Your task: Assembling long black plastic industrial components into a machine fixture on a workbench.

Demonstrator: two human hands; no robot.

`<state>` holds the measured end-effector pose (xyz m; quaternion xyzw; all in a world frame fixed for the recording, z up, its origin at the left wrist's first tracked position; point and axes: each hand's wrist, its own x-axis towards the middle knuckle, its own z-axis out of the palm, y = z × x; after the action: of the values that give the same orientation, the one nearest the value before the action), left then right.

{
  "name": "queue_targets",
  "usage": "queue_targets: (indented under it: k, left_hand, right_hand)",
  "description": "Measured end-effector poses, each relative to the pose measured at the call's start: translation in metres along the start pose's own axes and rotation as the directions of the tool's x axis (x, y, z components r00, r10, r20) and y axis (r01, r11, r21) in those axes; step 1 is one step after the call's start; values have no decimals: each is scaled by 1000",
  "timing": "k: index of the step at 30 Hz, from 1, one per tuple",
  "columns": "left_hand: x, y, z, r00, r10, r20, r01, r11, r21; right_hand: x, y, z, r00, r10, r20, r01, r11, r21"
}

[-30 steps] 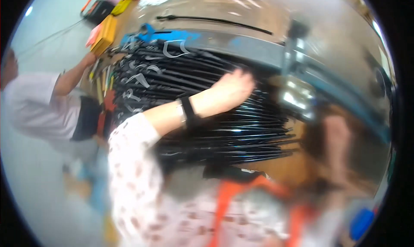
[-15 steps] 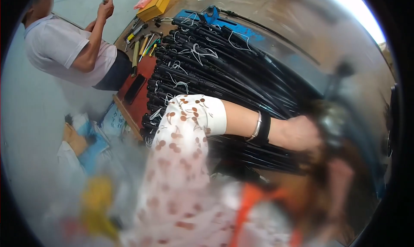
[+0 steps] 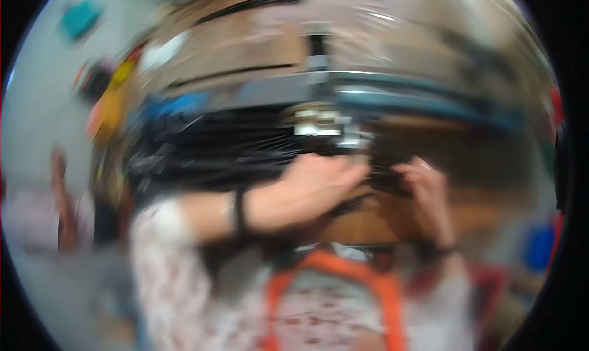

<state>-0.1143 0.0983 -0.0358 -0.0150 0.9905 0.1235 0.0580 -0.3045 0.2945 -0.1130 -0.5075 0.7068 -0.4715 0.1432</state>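
Note:
Motion blur softens the whole head view. My left hand [image 3: 325, 182] reaches in over the near right end of a bundle of long black tubes [image 3: 221, 142]. Its fingers are bent and pressed together beside a dark patch, where what they hold is hidden. A short gap to the right, my right hand [image 3: 424, 182] has its fingers drawn in like a pinch at the same dark area; anything in them is too blurred to name. Just beyond both hands stands a shiny metal fixture [image 3: 319, 127] with bright reflections.
A blue-grey rail [image 3: 423, 99] runs across the bench behind the fixture. Brown bench top [image 3: 362, 222] shows near me. At the left are a yellow box [image 3: 110, 112] and another person [image 3: 61, 216]. A blue object [image 3: 540, 247] sits at the far right.
The view has swung right, so the tubes and the other person now lie farther left. Both hands now appear near the middle, and the right hand shows more plainly.

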Motion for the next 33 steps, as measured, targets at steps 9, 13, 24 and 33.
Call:
queue_targets:
  k: [9,13,24,33]
  left_hand:
    - [89,1,-55,880,414,-232,-318,877,360]
    - [127,9,-70,873,449,-190,-356,853,382]
    - [191,28,-63,866,473,-162,-429,869,246]
    - [202,19,-62,888,428,-167,-405,901,157]
  right_hand:
    - [-4,53,-73,825,-364,-432,206,906,-369]
    - [-12,34,-96,909,-151,-389,-102,824,-558]
    - [14,91,-196,866,-315,-389,31,809,-587]
    - [-17,96,-229,567,-612,-551,-54,640,-767]
